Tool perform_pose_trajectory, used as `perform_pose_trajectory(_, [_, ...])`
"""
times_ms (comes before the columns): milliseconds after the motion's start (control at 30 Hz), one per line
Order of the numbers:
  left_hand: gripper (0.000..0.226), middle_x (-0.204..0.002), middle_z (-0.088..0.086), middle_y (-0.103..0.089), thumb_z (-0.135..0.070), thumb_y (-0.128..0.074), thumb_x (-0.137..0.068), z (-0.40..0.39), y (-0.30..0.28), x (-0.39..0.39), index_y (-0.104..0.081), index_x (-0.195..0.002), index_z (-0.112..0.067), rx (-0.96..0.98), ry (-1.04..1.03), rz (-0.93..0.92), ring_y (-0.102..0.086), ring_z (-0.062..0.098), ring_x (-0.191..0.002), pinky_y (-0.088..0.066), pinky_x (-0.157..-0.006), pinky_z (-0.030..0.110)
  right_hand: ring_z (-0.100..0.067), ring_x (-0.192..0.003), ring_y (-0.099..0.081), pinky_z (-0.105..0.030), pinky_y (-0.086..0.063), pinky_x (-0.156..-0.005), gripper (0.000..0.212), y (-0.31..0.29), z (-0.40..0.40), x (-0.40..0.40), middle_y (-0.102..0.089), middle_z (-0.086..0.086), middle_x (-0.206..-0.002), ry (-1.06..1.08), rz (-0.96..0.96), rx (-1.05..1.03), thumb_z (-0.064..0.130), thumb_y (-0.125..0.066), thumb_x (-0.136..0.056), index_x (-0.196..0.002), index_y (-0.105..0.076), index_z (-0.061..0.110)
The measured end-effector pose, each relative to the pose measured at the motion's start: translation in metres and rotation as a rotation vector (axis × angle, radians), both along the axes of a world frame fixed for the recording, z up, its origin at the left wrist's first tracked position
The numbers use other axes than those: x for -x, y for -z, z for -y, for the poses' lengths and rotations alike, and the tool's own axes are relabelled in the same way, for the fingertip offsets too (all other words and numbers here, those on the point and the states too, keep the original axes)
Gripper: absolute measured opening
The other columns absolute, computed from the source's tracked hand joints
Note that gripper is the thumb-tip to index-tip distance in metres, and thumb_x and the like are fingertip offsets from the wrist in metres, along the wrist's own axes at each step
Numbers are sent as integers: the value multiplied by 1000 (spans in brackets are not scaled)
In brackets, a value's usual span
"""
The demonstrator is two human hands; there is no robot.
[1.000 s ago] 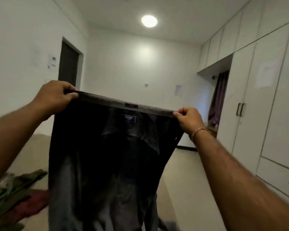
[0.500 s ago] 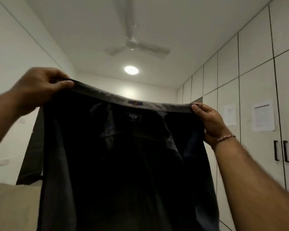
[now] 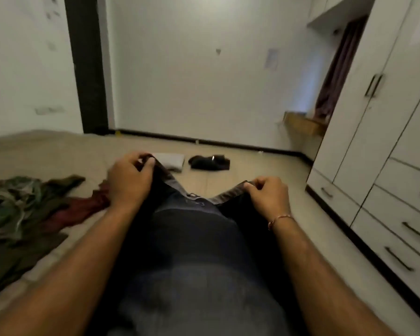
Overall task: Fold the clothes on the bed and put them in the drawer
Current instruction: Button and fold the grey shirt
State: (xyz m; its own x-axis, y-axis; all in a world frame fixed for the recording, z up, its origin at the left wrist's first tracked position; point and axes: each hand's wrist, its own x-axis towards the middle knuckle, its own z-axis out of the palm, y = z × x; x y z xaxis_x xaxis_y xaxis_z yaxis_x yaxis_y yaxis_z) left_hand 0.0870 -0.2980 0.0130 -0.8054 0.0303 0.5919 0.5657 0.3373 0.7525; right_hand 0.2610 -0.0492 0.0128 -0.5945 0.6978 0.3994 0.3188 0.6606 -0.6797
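Since half a second earlier, we had swung the trousers (image 3: 194, 251) down from face height, where they hung against the ceiling, to lie low and stretched out in front of us over the bed (image 3: 46, 151). Our left hand (image 3: 129, 180) pinched 1 end of the waistband, thumb over curled fingers, and our right hand (image 3: 267, 192) pinched the other end, the band sagging between them. The legs ran back toward us, blurred. To the left, a green garment (image 3: 17, 209) and a red one (image 3: 83, 207) lay crumpled on the bed, touching each other. Beyond the hands sat a folded grey piece (image 3: 171, 161) and a dark bundle (image 3: 209, 162). We judged the folding of this pair was just starting: next, it called for laying them flat and bringing the 2 legs together. The drawers (image 3: 407, 229) waited shut on the right.
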Motion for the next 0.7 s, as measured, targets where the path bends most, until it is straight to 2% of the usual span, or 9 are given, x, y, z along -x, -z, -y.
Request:
perform_pose_trajectory(67, [18, -102, 0, -78, -21, -72, -94, -7, 72, -38, -79, -110, -18, -47, 56, 101, -69, 15, -93, -50, -82, 28, -14, -78, -68, -22, -43, -70, 13, 77, 19, -11, -74, 5, -78, 30, -3, 130, 27, -77, -90, -85, -81, 17])
perform_pose_trajectory(133, [17, -96, -7, -77, -17, -73, -93, -8, 148, -74, -79, -109, -18, -39, 101, 252, -68, 7, -91, -52, -84, 25, -14, -75, -66, -23, -41, -68, 13, 151, 38, -30, -73, 4, -77, 94, 34, 267, 27, -80, -87, -82, -79, 15])
perform_pose_trajectory(200, [9, -83, -12, -72, -13, -77, -90, 0, 199, -99, -75, -98, -18, -40, 96, 479, -68, 12, -82, -54, -81, 30, -14, -74, -67, -25, -42, -68, 14, 204, 54, -56, -73, 5, -77, 145, 36, 340, 25, -84, -84, -75, -75, 19])
perform_pose_trajectory(267, [14, -72, -6, -66, -13, -79, -88, 1, 224, -103, -65, -84, -15, -69, 58, 689, -65, 17, -72, -55, -78, 37, -15, -71, -65, -25, -44, -65, 20, 241, 62, -74, -70, 3, -74, 183, 46, 425, 20, -84, -84, -70, -69, 23])
perform_pose_trajectory(367, [21, -67, -1, -65, -19, -79, -89, -4, 215, -94, -60, -78, -19, -62, 48, 674, -61, 14, -63, -52, -69, 33, -18, -64, -60, -23, -51, -62, 18, 247, 62, -79, -66, -5, -66, 165, -35, 584, 13, -80, -88, -74, -68, 13])
perform_pose_trajectory(433, [15, -67, 0, -68, -19, -79, -88, -9, 214, -92, -66, -79, -21, -67, 75, 668, -62, 13, -61, -54, -68, 32, -19, -64, -65, -32, -58, -62, 13, 238, 63, -71, -68, -8, -69, 159, -112, 691, 12, -76, -92, -81, -69, 10])
perform_pose_trajectory(567, [12, -75, 3, -75, -16, -77, -90, -11, 235, -106, -76, -78, -20, -48, 168, 853, -69, 15, -73, -60, -81, 41, -20, -74, -72, -31, -64, -65, 7, 233, 78, -66, -70, -8, -82, 160, -331, 1087, 10, -70, -97, -93, -66, 6])
perform_pose_trajectory(633, [16, -81, 4, -78, -19, -74, -94, -15, 239, -108, -79, -78, -18, -85, 226, 878, -70, 15, -79, -59, -86, 43, -22, -74, -72, -30, -64, -65, 5, 235, 83, -65, -70, -10, -85, 178, -383, 1201, 9, -70, -97, -98, -67, 5])
perform_pose_trajectory(700, [11, -96, -3, -78, -23, -69, -99, -20, 235, -109, -80, -96, -21, -155, 243, 827, -70, 10, -92, -58, -94, 38, -19, -69, -68, -25, -61, -59, 9, 237, 84, -63, -69, -10, -86, 200, -412, 1213, 8, -70, -97, -105, -68, 4])
